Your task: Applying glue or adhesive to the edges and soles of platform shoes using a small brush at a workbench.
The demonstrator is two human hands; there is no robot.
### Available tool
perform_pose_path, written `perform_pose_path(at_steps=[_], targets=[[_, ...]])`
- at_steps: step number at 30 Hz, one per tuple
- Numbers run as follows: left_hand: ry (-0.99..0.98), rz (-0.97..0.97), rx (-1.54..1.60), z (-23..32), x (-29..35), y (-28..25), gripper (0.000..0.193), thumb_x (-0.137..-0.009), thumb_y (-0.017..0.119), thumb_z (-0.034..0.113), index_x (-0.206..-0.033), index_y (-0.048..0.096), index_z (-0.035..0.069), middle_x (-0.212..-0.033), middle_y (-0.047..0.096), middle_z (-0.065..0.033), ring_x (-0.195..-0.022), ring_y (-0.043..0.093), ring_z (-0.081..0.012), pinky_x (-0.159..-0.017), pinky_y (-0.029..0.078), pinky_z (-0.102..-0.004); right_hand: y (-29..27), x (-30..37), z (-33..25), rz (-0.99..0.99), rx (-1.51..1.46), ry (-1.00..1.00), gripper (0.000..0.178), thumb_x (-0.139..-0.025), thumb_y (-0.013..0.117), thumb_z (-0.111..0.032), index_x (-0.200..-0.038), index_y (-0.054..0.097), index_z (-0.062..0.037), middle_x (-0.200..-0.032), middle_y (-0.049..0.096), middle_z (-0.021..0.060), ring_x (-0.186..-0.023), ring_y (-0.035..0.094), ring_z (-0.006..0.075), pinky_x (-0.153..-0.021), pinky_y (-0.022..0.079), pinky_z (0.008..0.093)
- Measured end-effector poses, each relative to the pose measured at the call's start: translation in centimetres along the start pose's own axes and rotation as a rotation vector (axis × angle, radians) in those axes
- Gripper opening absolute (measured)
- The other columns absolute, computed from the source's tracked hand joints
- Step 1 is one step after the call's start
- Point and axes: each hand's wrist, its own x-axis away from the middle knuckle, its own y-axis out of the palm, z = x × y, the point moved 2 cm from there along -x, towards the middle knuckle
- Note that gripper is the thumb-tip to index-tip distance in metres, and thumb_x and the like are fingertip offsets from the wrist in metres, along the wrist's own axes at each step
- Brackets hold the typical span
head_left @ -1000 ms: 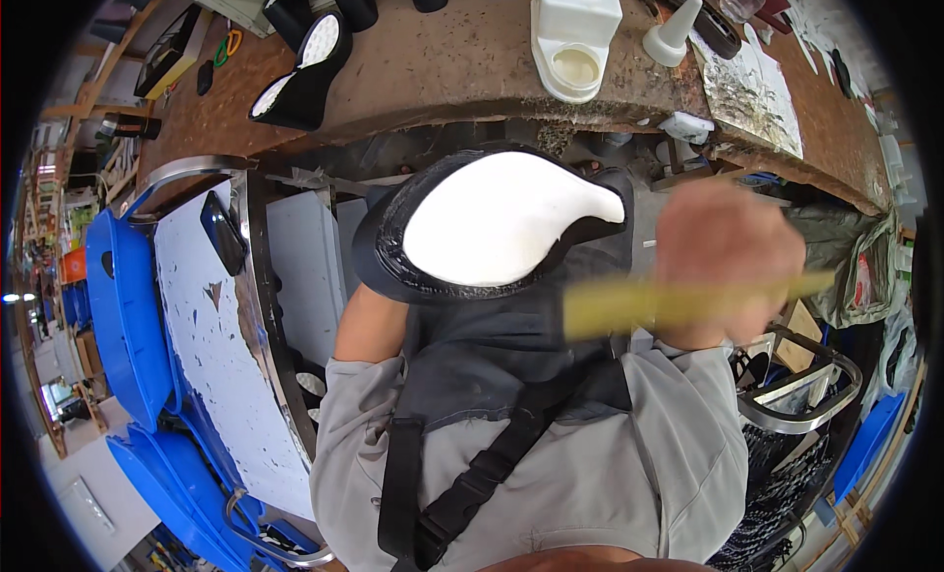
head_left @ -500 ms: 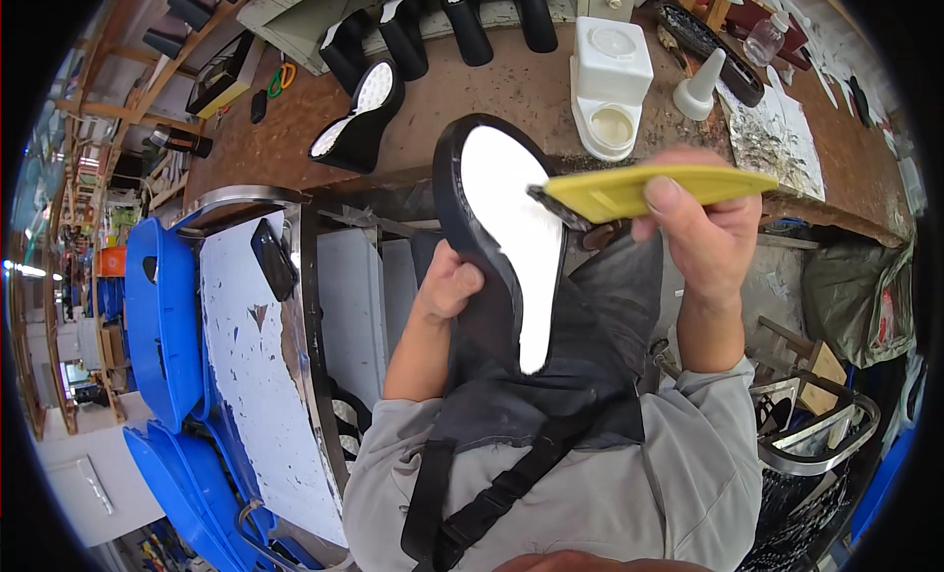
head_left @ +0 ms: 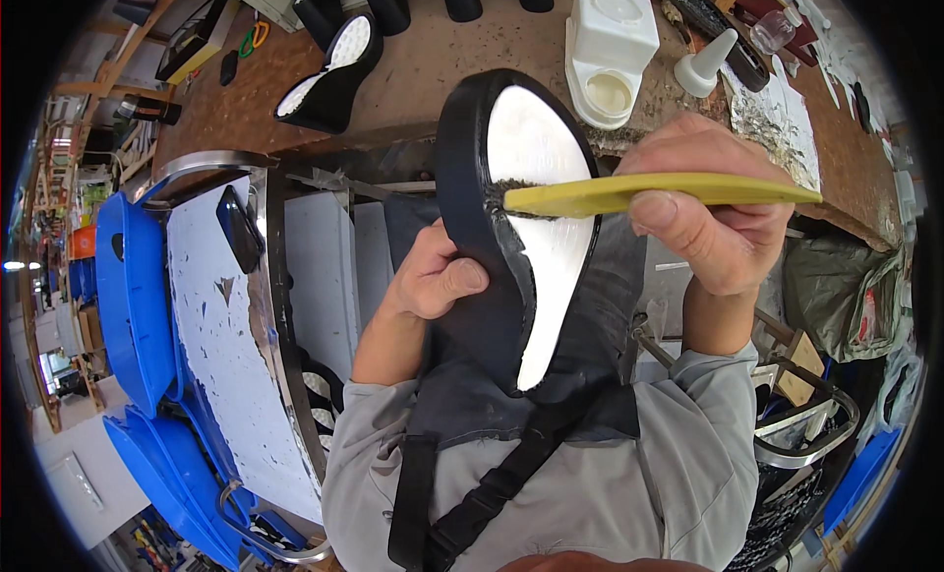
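Note:
My left hand (head_left: 439, 275) grips a black wedge shoe sole (head_left: 465, 169) by its side, in front of my apron. The sole's white upper face (head_left: 536, 139) is turned up toward me and looks wet. A flat yellow-handled brush (head_left: 669, 191) is pinched between the thumb and fingers of my right hand (head_left: 713, 203). Its dark bristles touch the white face near the sole's left rim. Beyond the sole, on the bench, stands a white plastic glue pot (head_left: 612, 41) with an open, pale-filled cup at its front.
Another wedge sole (head_left: 334, 80) lies on the brown workbench (head_left: 423, 60), with several more behind it. A white nozzle cap (head_left: 703, 65) and a clear bottle (head_left: 774, 31) stand at the right. Leftward are a phone (head_left: 239, 228) on a worn white board and blue bins (head_left: 133, 297).
The brush has turned and now presses its bristles on the white face, its handle seen edge-on. The sole has tilted, showing more of its black side. The view has shifted slightly.

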Motion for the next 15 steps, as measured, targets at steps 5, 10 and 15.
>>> perform_pose_path(at_steps=[5,10,15], targets=[[-0.020,0.059,-0.052,0.6,-0.3,0.5,0.053,-0.088,0.059,0.040,-0.109,0.059,-0.008,-0.106,0.064,-0.0135,-0.095,0.060,-0.0216,-0.083,0.045,-0.0303,-0.2,0.9,-0.4,0.004,0.051,-0.008,0.024,-0.068,0.073,-0.013,-0.080,0.066,0.0066,-0.064,0.062,0.0153,-0.054,0.057,0.0207,-0.052,0.045,0.0285],[-0.007,0.095,-0.064,1.0,-0.6,0.8,0.051,-0.088,0.058,0.039,-0.108,0.059,-0.008,-0.104,0.064,-0.0124,-0.093,0.060,-0.0202,-0.081,0.045,-0.0294,-0.5,2.1,-0.3,0.001,0.029,-0.024,0.024,-0.066,0.074,-0.013,-0.077,0.065,0.0059,-0.063,0.062,0.0160,-0.051,0.058,0.0227,-0.048,0.045,0.0292],[0.042,0.109,-0.045,0.8,-0.7,0.9,0.047,-0.089,0.058,0.036,-0.106,0.060,-0.008,-0.100,0.065,-0.0110,-0.090,0.060,-0.0179,-0.077,0.045,-0.0274,-0.6,3.1,-0.1,0.027,-0.023,-0.055,0.017,-0.066,0.076,-0.005,-0.079,0.069,0.0033,-0.067,0.065,0.0119,-0.055,0.060,0.0194,-0.047,0.045,0.0264]])
